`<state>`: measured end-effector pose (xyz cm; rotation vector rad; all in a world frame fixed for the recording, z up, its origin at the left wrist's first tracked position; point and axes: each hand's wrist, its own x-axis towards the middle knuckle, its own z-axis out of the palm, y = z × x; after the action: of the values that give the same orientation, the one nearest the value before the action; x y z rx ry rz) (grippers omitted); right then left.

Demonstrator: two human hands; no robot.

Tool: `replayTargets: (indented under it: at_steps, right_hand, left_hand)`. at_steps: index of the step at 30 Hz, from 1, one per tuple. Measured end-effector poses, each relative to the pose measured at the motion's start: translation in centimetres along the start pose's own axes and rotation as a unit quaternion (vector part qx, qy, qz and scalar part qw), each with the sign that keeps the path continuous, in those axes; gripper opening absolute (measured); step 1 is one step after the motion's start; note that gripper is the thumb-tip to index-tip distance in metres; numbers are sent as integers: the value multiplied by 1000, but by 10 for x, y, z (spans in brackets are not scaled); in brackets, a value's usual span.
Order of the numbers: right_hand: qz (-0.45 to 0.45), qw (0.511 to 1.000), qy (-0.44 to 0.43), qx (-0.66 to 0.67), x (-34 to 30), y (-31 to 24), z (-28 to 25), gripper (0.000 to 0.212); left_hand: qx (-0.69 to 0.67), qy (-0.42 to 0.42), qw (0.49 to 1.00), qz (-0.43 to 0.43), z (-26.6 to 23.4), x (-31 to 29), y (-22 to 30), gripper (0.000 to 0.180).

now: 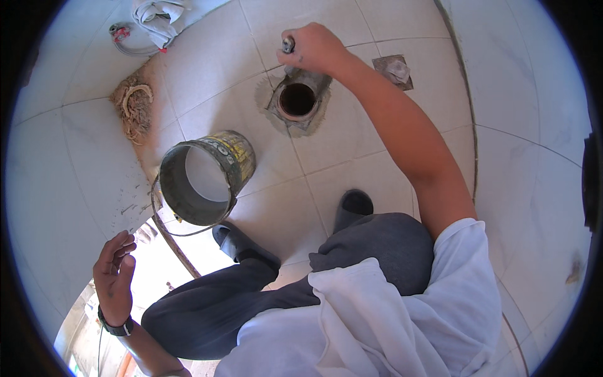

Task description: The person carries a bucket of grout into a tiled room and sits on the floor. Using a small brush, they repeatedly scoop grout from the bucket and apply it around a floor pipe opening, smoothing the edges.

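My right hand (317, 49) is closed around the handle of a trowel (288, 44), just beyond a round pipe opening (297, 102) in the floor. The handle's end sticks out of my fist, and most of the tool is hidden under the hand. Wet grey mortar (306, 130) rings the pipe and smears onto the tiles. Off to the left, my left hand (115, 276) is raised beside the wall with its fingers loosely bent and apart, holding nothing. A black watch is on that wrist.
A mortar-stained bucket (242, 157) of whitish liquid stands tilted-looking at left, its wire handle hanging down. Right of the pipe is a square floor cutout (397, 72) with a crumpled whitish piece. Rubble (133, 110) fills the left corner; a cloth (157, 19) and hose lie behind.
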<state>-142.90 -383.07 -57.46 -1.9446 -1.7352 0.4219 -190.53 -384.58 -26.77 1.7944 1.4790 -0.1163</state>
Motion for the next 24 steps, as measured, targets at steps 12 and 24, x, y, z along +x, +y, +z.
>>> replayTargets:
  at_steps: [12,24]
  right_hand:
    - [64,958,239,147,-25,29,-48,33]
    - [183,915,248,259,-38,42,-93,23]
  left_hand:
    - [14,4,1000,-8,3,13,-6,52]
    - [-164,-97,954,-230,55,47,-31,92]
